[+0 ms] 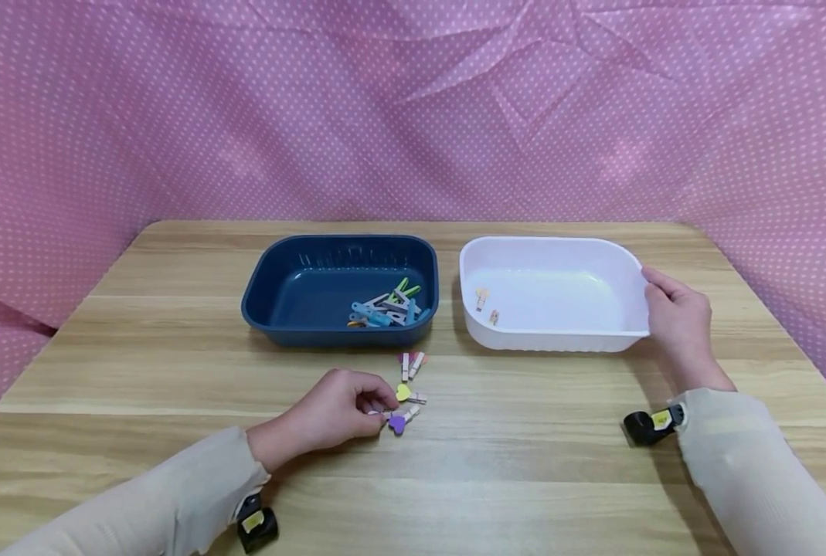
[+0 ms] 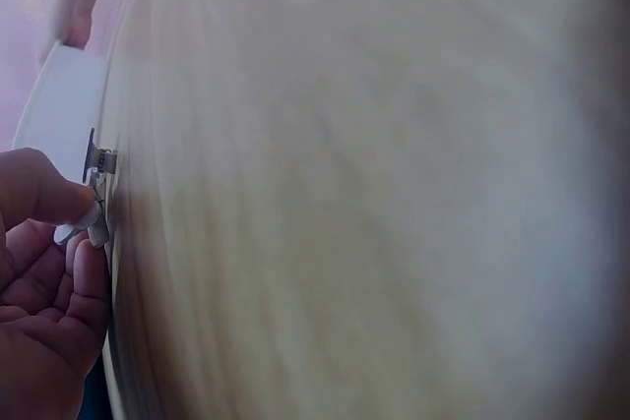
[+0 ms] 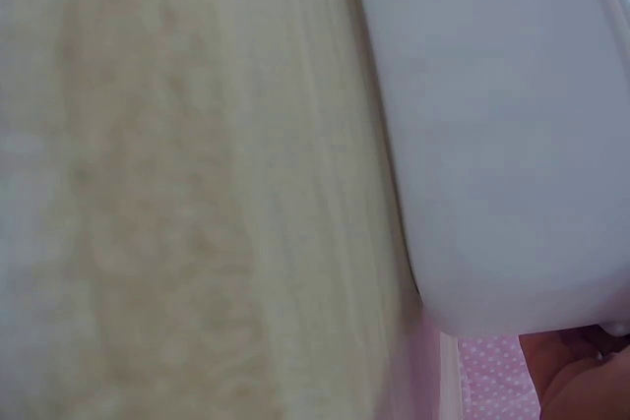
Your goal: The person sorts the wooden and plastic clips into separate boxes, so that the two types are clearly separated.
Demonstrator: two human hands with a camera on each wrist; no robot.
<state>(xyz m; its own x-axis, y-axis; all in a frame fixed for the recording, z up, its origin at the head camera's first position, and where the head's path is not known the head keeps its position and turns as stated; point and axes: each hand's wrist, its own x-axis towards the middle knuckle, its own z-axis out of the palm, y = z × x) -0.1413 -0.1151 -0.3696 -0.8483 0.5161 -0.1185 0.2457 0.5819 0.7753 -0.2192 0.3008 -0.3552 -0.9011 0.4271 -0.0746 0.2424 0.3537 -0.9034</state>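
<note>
My left hand (image 1: 332, 409) is low over the table, left of a small group of wooden clothespins. Its thumb and fingertips pinch a small clothespin (image 2: 98, 231), partly hidden by the fingers. Close to those fingertips lie a clothespin with a purple heart (image 1: 397, 425) and one with a yellow heart (image 1: 403, 392). Two more clothespins (image 1: 417, 365) lie just behind, near the blue basin. At the right, my right hand (image 1: 680, 320) grips the right end of the white basin (image 1: 559, 341), thumb and fingers at its rim. Two small clothespins (image 1: 481, 300) lie inside at the left.
The dark blue basin (image 1: 301, 337) stands left of the white one, with several blue, green and grey clothespins (image 1: 388, 309) heaped in its right front corner. Both stand on a wood-grain table (image 1: 510, 479). A pink dotted cloth (image 1: 413, 116) hangs behind and at the sides.
</note>
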